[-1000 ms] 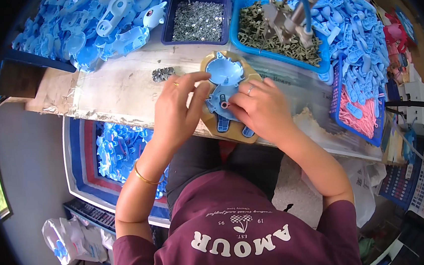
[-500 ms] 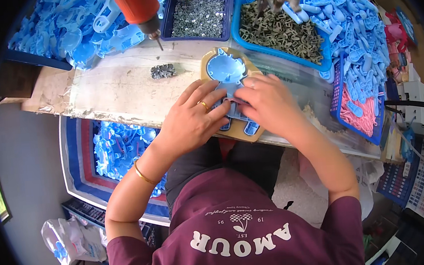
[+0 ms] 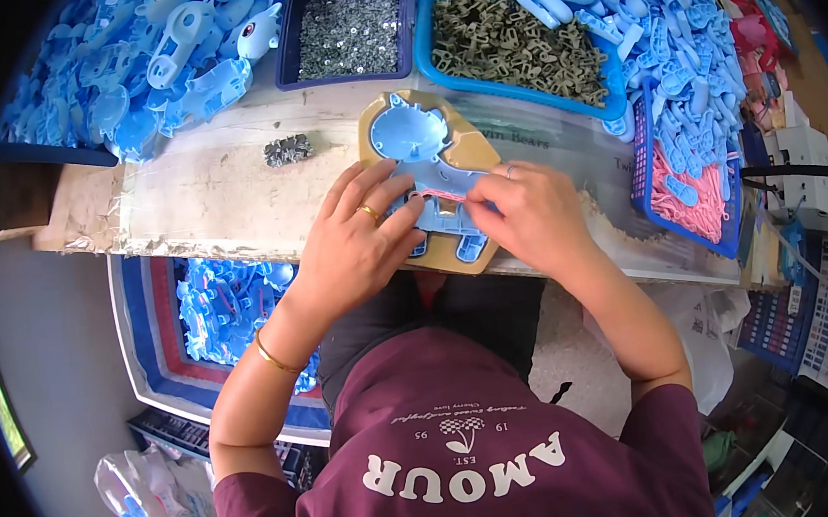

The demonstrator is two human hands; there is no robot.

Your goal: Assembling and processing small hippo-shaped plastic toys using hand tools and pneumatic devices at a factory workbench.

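A light blue plastic toy shell half (image 3: 411, 132), with a round hollow head and short legs, lies open side up in a tan shaped holder (image 3: 471, 142) at the bench's front edge. A thin pink plastic strip (image 3: 443, 196) lies across the shell's middle. My left hand (image 3: 355, 226) is over the shell's left side, fingers bent and tips pressed on it beside the strip's left end. At the strip's right end, my right hand (image 3: 530, 212) pinches with thumb and forefinger. My fingers partly hide both ends.
A dark small-parts cluster (image 3: 288, 150) sits left of the holder. Behind are a purple tray (image 3: 410, 25) of small metal pieces and a blue tray (image 3: 429, 48) of dark clips. Blue shells (image 3: 127, 77) heap left; a basket (image 3: 641, 158) holds pink strips; a lined bin (image 3: 136, 309) holds blue parts.
My right hand has drawn away to the right from my left hand, leaving more of the pink strip visible. The view has shifted, and the hanging orange power screwdriver is out of it.
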